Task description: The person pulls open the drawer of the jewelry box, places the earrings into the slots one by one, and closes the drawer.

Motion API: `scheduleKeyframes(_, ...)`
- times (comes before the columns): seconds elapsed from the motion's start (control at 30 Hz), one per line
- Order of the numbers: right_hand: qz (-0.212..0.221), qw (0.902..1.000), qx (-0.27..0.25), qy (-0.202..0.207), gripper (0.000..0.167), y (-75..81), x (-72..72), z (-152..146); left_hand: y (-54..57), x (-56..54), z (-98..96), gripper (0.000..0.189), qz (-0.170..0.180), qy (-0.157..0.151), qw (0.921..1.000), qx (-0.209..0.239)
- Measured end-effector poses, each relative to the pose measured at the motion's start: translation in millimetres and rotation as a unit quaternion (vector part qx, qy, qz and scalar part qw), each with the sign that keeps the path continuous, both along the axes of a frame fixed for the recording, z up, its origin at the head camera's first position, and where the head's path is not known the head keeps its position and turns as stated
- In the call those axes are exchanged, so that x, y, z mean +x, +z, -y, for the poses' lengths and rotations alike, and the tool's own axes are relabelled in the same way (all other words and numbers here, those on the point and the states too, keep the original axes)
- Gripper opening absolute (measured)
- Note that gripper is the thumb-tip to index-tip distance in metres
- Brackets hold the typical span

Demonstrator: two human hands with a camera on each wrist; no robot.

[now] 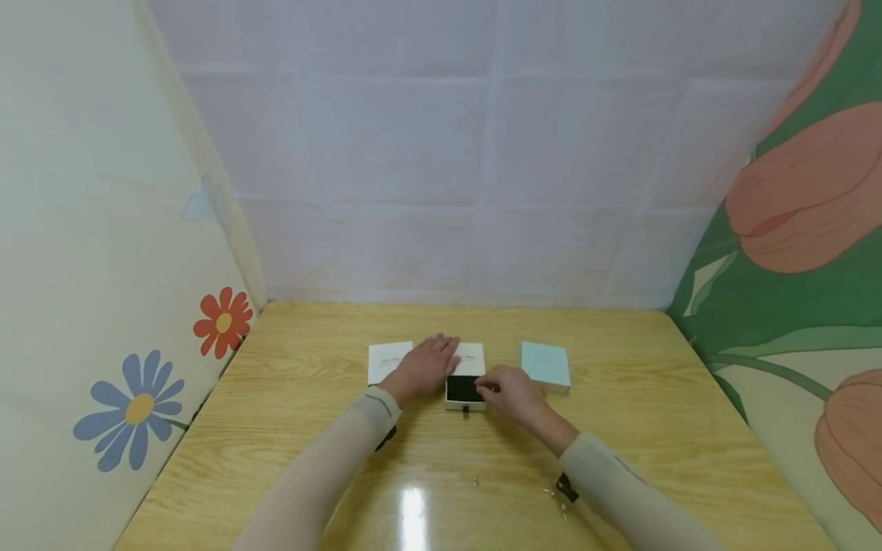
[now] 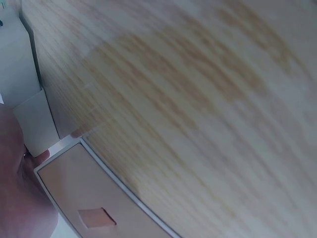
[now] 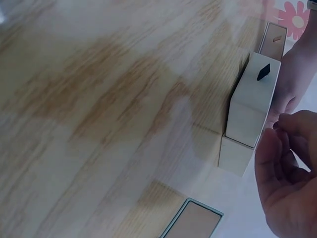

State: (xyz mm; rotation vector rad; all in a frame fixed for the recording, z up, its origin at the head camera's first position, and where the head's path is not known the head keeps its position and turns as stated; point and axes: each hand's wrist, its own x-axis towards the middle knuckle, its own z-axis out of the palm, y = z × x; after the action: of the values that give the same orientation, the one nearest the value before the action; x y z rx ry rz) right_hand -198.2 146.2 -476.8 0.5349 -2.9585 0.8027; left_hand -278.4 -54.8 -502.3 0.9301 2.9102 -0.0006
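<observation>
- Pale cloth (image 1: 386, 138) hangs behind the wooden bench (image 1: 276, 413).
- Middle box (image 1: 475, 367) has its drawer (image 1: 462, 388) already out; my left hand (image 1: 423, 366) rests there, fingers straight.
- Right hand (image 1: 511, 392) meets fingertips at the drawer; I cannot tell around what.
- Small pieces (image 1: 476, 480), near side, seem left outside.

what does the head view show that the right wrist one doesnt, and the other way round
Only the head view: the black lining inside the middle white drawer box, the small shiny pieces on the wood-grain table, and the tulips at the right.

Only the right wrist view: the pull tab on the leftmost white box, hidden from the head camera.

Both: the drawer box, the table, the light blue box, the right hand and at least part of the left hand.
</observation>
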Motion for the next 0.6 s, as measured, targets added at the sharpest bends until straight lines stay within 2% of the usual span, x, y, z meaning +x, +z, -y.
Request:
scheduleKeyframes(0.27,0.011,0.9996,0.026,0.0,0.01,-3.5,-5.3,3.5,0.7,0.4,0.6,0.061,-0.003,-0.002,1.0,-0.001)
scheduleKeyframes(0.6,-0.01,0.9985,0.053,0.008,0.012,-8.1,-5.1,4.9,0.2,-0.6,1.1,0.061,0.0,-0.003,1.0,0.002)
